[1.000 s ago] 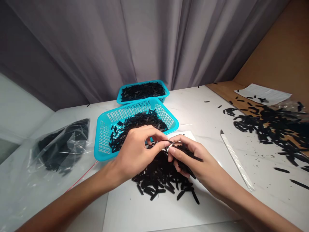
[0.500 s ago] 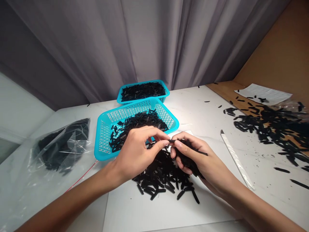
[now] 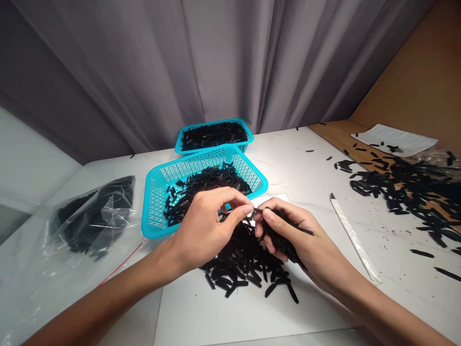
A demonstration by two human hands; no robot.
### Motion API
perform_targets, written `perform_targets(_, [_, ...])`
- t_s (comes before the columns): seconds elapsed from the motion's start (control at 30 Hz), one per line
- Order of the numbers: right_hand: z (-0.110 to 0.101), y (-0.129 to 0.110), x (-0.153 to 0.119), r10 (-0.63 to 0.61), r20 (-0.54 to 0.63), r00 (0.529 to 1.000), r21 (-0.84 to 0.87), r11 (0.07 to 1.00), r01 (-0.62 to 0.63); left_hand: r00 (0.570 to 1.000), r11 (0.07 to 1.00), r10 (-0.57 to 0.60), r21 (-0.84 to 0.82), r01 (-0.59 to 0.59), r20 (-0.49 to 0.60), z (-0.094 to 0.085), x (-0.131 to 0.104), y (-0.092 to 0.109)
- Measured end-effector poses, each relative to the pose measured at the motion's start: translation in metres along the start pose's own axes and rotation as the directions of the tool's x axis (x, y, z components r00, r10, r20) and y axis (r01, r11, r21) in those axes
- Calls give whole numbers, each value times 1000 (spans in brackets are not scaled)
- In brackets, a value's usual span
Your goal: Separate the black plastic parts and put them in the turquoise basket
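In the head view my left hand point(image 3: 209, 223) is closed, with thumb and forefinger pinched at the left end of a thin black strip point(image 3: 258, 210). My right hand point(image 3: 313, 247) steadies that same strip under its thumb. Its fingers also curl round a bunch of similar black strips point(image 3: 284, 240). What the strips are made of I cannot tell. Below both hands a loose pile of black strips point(image 3: 248, 269) lies on a white board point(image 3: 216, 317). Just beyond my left hand stands a blue perforated basket point(image 3: 151, 192), partly filled with black strips.
A second blue basket point(image 3: 177, 144) full of strips stands behind, by the grey curtain point(image 3: 223, 57). To the left lies a clear plastic bag point(image 3: 97, 216) of black pieces. On the right are a white-wrapped craft knife point(image 3: 353, 235), scattered strips point(image 3: 399, 182) and a paper sheet point(image 3: 410, 139).
Both hands stay almost in place, still at the same strip. The right hand has shifted very slightly to the right; the whole view has moved a touch as well.
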State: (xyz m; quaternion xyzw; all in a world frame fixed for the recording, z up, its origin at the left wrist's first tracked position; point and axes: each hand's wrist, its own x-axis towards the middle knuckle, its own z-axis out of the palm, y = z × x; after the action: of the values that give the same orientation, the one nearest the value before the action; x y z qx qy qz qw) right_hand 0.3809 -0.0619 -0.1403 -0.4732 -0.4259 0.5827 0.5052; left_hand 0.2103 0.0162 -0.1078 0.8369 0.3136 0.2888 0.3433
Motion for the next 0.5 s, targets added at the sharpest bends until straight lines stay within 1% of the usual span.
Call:
perform_targets(0.13, [2,0,-1,12,22,1000,38,999,-13,994,995,-77,-58,81,72,-1,0,3])
perform_targets(0.27, [2,0,-2,23,28,999,35,999,-24,980,979,-143,-125,160,135,-3,1,5])
perform_targets(0.5, [1,0,-3,6,78,997,37,999,-8,960,932,-158,-287,223,231,-6,5,6])
